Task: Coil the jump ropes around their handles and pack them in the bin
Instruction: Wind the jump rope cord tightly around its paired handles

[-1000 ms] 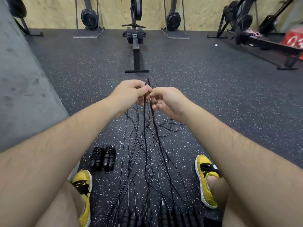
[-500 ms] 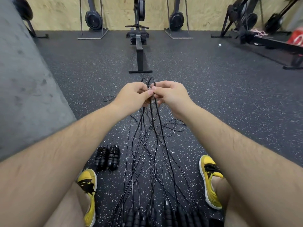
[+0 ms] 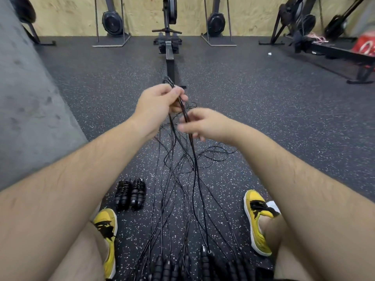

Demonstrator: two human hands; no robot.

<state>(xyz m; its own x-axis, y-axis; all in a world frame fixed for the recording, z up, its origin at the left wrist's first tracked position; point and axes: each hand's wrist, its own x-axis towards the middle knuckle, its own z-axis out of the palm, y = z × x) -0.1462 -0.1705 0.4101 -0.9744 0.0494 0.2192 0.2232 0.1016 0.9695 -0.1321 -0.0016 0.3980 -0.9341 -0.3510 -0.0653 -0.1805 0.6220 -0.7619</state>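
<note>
Several thin black jump ropes run in a loose tangle along the speckled floor, from my hands down to a row of black ribbed handles at the bottom edge. My left hand pinches the folded ends of the ropes and holds them up off the floor. Just below and to the right, my right hand is blurred, its fingers curled loosely around the hanging strands. A pair of coiled handles lies beside my left shoe. No bin is in view.
I sit on the floor with my yellow shoes spread either side of the ropes. A grey wall rises on the left. A rowing machine stands straight ahead, with more gym equipment along the back and right.
My right hand has come away from the left and slid down the strands toward me. The left hand still holds the rope ends up.
</note>
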